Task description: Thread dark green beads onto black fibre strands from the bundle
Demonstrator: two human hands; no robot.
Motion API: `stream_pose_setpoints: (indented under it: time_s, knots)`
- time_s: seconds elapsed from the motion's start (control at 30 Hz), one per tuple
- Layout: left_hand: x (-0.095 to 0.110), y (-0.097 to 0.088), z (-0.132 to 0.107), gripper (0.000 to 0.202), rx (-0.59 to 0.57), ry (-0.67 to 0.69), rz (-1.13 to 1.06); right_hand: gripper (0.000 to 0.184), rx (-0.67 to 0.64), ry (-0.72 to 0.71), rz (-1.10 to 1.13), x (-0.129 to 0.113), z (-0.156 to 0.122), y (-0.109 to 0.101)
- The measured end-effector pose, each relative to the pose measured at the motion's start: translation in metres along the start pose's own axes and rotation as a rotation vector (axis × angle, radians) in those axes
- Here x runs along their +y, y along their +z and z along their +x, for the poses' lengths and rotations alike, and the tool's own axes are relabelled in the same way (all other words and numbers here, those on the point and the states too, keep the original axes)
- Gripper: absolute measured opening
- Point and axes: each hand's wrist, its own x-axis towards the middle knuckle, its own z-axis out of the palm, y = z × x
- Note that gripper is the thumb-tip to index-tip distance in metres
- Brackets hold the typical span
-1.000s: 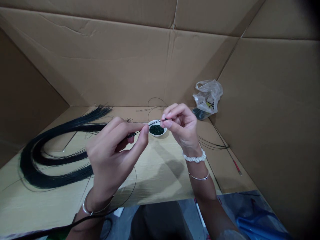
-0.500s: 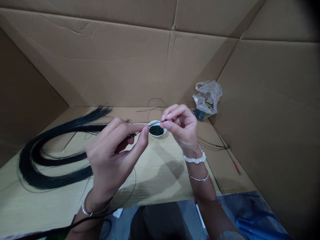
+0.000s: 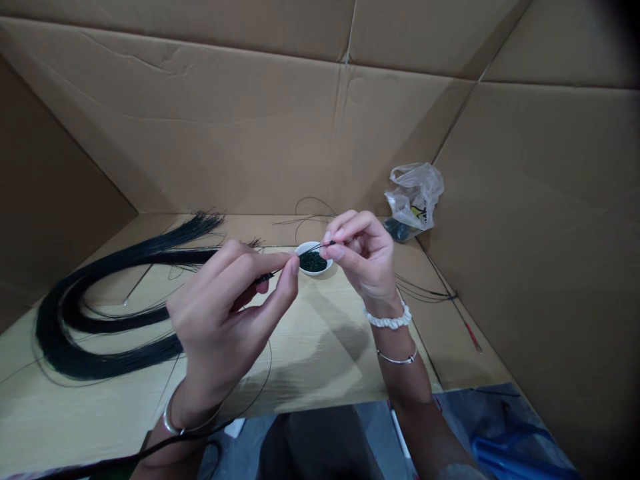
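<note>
My left hand [image 3: 230, 303] pinches thin dark strands [image 3: 311, 249] between thumb and forefinger, and a darker thicker length shows under its curled fingers. The strands run across to my right hand [image 3: 364, 260], whose thumb and fingertips are closed on their other end. A tiny black piece [image 3: 333, 243] pokes out at those fingertips; its kind is too small to tell. Behind and just below the strands sits a white bowl [image 3: 315, 273] holding many small dark green bits [image 3: 313, 261]. One loose strand [image 3: 271, 360] curves down from near my left hand.
Large curved bundles of dark strands [image 3: 65, 353] lie on the table [image 3: 300, 347] at left. A clear plastic bag [image 3: 415, 193] stands at the back right. Several wires [image 3: 425, 290] and a red-tipped thin rod [image 3: 471, 332] lie at right. Cardboard walls [image 3: 225, 133] surround the table.
My hands hold almost the same pose. The left has shifted very slightly, and both keep their pinch on the strands.
</note>
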Motion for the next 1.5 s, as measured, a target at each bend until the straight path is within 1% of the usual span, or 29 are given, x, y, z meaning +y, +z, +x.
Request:
stream_pose_setpoints:
  time_s: [0.1, 0.27, 0.43, 0.6, 0.7, 0.87, 1.3, 1.5]
  knots:
    - [0.0001, -0.0003, 0.0002, 0.016, 0.004, -0.007, -0.006, 0.019, 0.012, 0.028, -0.016, -0.0006, 0.0, 0.0005]
    - [-0.0009, -0.0002, 0.0008, 0.017, 0.022, 0.011, -0.02, 0.019, -0.004, -0.019, 0.018, 0.0004, 0.0003, 0.0008]
    - [-0.001, 0.0002, 0.0012, 0.019, 0.015, 0.012, -0.013, 0.019, 0.011, 0.001, -0.012, -0.001, -0.0005, 0.0012]
    - [-0.0006, -0.0006, 0.001, 0.016, 0.018, 0.008, 0.0, 0.019, -0.003, -0.014, -0.012, -0.0006, -0.0006, 0.0009]
    - [-0.0008, -0.0014, 0.0006, 0.013, 0.0, -0.004, 0.021, 0.019, -0.013, -0.031, -0.004, 0.0003, -0.0004, 0.0005]
    - [-0.0009, -0.0015, 0.0001, 0.013, -0.001, 0.001, 0.029, 0.018, 0.011, 0.003, -0.037, 0.0001, -0.0006, 0.0004]
    - [-0.0002, -0.001, 0.0005, 0.014, 0.001, -0.004, 0.018, 0.018, 0.005, -0.011, -0.01, 0.0005, -0.0003, 0.001]
    - [0.0002, -0.0014, 0.0003, 0.016, -0.002, 0.007, 0.025, 0.017, 0.012, 0.005, -0.034, 0.0012, -0.0005, 0.0005]
